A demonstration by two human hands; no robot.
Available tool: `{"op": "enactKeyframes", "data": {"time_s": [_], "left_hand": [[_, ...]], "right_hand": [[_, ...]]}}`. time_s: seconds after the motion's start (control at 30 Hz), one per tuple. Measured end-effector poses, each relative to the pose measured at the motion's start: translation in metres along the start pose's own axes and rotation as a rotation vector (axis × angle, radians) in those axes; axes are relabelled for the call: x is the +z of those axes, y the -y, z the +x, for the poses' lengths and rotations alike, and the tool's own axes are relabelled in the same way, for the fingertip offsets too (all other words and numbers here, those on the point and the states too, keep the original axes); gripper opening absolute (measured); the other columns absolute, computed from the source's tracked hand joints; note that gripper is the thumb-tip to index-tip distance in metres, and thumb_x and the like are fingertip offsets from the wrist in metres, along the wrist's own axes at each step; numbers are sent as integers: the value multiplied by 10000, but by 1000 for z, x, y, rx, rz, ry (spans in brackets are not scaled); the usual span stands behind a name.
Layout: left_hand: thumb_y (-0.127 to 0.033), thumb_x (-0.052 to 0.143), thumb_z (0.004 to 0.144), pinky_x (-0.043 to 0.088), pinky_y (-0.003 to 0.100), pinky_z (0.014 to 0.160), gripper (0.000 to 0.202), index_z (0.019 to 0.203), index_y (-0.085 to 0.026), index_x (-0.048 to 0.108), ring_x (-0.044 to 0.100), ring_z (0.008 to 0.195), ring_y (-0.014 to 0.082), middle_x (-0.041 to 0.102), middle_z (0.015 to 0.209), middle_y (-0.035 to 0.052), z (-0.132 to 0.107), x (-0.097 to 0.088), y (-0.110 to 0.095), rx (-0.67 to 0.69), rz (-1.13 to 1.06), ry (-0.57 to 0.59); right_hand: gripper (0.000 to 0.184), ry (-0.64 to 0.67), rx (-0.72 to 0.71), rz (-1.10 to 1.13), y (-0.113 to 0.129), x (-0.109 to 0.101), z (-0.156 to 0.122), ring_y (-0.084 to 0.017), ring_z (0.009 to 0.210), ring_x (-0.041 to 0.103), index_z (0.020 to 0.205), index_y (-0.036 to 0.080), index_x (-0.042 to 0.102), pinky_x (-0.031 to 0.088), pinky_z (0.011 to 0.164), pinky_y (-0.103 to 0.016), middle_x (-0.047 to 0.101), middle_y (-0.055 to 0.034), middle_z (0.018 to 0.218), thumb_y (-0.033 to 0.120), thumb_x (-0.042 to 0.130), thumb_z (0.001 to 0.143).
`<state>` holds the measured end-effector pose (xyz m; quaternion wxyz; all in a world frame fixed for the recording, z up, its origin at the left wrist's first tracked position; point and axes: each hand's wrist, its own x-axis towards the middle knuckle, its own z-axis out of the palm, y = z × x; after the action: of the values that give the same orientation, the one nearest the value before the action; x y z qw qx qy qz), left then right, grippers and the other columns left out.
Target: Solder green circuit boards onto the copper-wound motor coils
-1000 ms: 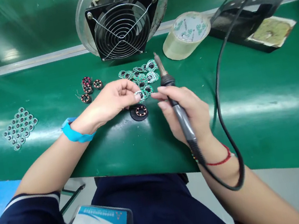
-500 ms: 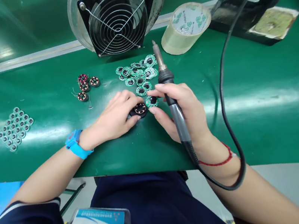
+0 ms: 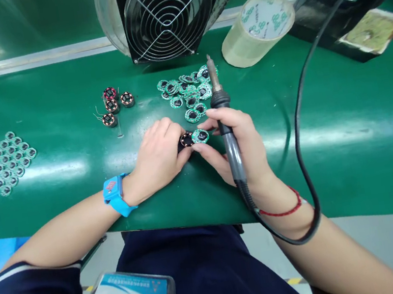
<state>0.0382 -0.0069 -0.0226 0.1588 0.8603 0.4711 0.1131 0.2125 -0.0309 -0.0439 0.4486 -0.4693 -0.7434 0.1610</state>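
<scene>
My left hand [image 3: 160,150] is closed on a small round wound coil [image 3: 187,139] in a dark base, its ring of copper windings facing up. At the coil's right edge is a round green circuit board [image 3: 200,136] with a black centre, pinched between the thumb and a finger of my right hand [image 3: 246,146]. That same hand also carries a soldering iron [image 3: 234,153], its grip lying across the fingers and its tip pointing away from me. Whether board and coil actually touch I cannot tell.
Loose round circuit boards [image 3: 191,99] lie in a heap beyond my hands. Several copper coils [image 3: 112,105] stand to their left. A board panel [image 3: 9,164] lies far left. Behind are a fan [image 3: 165,22], a tape roll [image 3: 240,48] and an iron stand [image 3: 349,51]. The iron's cable [image 3: 299,150] loops at right.
The circuit board has come up against the coil's right edge, closing the small gap. My left fingers have shifted round the coil. The camera view has moved slightly.
</scene>
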Motion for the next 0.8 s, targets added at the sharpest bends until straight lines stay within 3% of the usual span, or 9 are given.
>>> {"op": "enactKeyframes", "data": {"time_s": [0.17, 0.33, 0.53, 0.8], "left_hand": [[-220, 541, 878, 464, 388, 785, 99, 935, -140, 525, 533, 911, 245, 572, 965, 101, -1, 4, 1, -1, 13, -13], [-174, 574, 853, 465, 368, 800, 176, 1009, -138, 502, 532, 915, 219, 572, 994, 86, -2, -7, 10, 43, -146, 50], [-106, 583, 846, 432, 330, 733, 109, 860, -172, 498, 516, 818, 178, 560, 856, 26, 2, -18, 23, 111, -212, 64], [-52, 574, 837, 438, 271, 656, 126, 806, -172, 546, 510, 728, 110, 536, 789, -16, 5, -15, 17, 127, -460, -16]], "right_hand": [[595, 27, 7, -7, -1, 11, 0, -210, 866, 611, 1329, 323, 423, 546, 775, -400, 647, -25, 985, 287, 711, 809], [588, 84, 23, -10, -3, 8, 0, -223, 917, 625, 1330, 304, 435, 545, 807, -419, 657, -41, 1034, 298, 707, 809], [507, 13, 45, 15, 0, 0, -3, -222, 947, 626, 1297, 259, 483, 532, 844, -443, 672, -55, 1054, 200, 651, 823], [486, 31, -6, 11, 5, -1, -3, -191, 925, 639, 1295, 292, 467, 534, 862, -421, 675, -22, 1042, 178, 615, 846]]}}
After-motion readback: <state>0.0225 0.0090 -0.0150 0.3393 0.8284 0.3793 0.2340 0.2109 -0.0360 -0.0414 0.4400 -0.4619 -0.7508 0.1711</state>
